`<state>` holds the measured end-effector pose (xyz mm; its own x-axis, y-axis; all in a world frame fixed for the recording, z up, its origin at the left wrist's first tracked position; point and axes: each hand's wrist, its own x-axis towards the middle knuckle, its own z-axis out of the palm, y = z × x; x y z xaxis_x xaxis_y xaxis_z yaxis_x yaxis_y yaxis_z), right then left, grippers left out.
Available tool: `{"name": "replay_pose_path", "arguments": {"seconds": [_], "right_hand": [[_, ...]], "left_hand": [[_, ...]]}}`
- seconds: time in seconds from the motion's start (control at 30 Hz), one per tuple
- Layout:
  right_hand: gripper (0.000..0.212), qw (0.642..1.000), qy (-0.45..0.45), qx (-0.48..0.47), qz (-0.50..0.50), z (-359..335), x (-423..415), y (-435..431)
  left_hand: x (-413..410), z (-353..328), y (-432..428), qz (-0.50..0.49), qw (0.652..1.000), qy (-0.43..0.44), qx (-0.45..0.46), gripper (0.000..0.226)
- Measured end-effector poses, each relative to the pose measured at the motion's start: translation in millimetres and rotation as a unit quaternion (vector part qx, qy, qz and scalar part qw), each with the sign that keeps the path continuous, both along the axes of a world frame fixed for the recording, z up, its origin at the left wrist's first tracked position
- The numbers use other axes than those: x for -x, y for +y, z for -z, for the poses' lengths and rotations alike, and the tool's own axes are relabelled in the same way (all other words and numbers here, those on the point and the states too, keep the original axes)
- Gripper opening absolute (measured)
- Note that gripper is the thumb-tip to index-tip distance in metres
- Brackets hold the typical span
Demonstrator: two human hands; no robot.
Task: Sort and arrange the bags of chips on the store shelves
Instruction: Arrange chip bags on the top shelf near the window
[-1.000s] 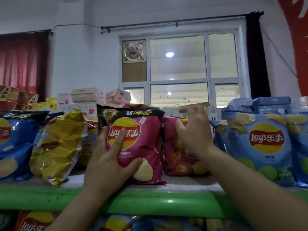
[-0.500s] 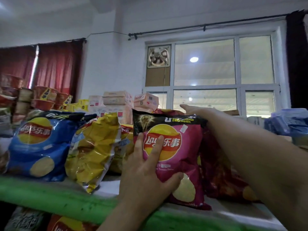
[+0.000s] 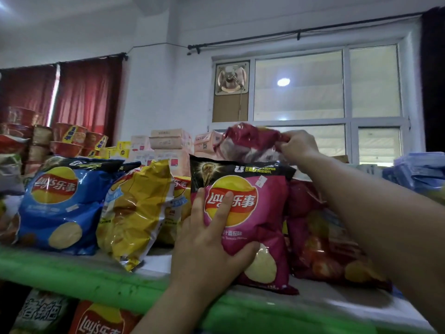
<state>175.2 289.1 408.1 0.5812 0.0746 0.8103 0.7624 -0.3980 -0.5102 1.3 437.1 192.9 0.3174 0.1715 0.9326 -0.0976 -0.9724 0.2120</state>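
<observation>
L hand (image 3: 207,251) grips pink chip bag (image 3: 255,218) upright near shelf (image 3: 96,278) front edge, R hand (image 3: 298,145) pinches dark red bag (image 3: 250,141) held up behind, yellow bag (image 3: 137,213) near, bare shelf strip between.

Left hand (image 3: 207,249) holding pink bag (image 3: 265,213), right hand (image 3: 297,145) pinching maroon bag (image 3: 248,143)
</observation>
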Motion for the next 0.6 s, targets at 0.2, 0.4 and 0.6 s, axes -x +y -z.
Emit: {"name": "replay_pose_path", "arguments": {"seconds": [0.2,0.4,0.6], "right_hand": [[0.027,0.976,-0.176,-0.124,0.016,13,72,-66],[0.041,0.927,-0.337,-0.113,0.119,69,130,-131],[0.028,0.865,-0.481,0.022,0.139,131,132,-186]], "left_hand": [[3,-3,-2,-0.005,1.0,0.027,0.013,0.095],[7,-6,-3,-0.004,0.998,0.051,0.022,0.101],[12,-7,-4,0.006,0.997,0.067,0.032,0.104]]}}
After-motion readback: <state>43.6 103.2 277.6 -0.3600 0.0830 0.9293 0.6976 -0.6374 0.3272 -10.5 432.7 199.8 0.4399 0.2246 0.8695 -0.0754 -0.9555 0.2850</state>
